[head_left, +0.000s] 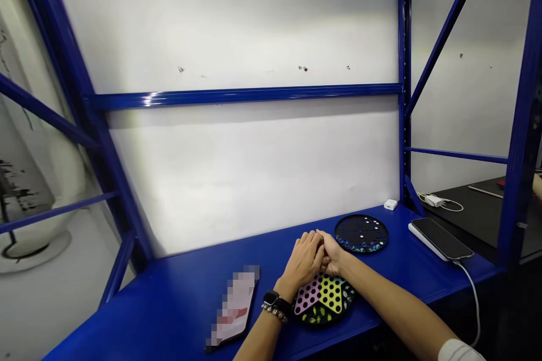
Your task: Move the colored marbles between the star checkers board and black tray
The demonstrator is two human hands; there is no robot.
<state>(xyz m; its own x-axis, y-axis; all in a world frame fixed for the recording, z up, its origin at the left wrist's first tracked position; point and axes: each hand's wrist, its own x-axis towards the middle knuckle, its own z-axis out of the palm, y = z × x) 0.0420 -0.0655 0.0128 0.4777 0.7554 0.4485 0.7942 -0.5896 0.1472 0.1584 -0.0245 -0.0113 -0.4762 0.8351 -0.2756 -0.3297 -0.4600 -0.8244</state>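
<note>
Clasping hands [315, 259] above round pink-yellow-dotted game board [330, 295]

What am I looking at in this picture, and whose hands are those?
This picture comes from a camera worn on a person's head, so you see what they see, looking forward and down. Those are the person's own two bare hands. The left hand, with a black watch and a beaded bracelet on its wrist, is pressed together with the right hand. I can't see whether anything is held between them.

Just under the hands is a round game board with pink and yellow triangles full of holes. Behind it lies a dark round board. A phone sits to the right, and a blurred flat thing lies to the left. Everything rests on a blue metal shelf.
</note>
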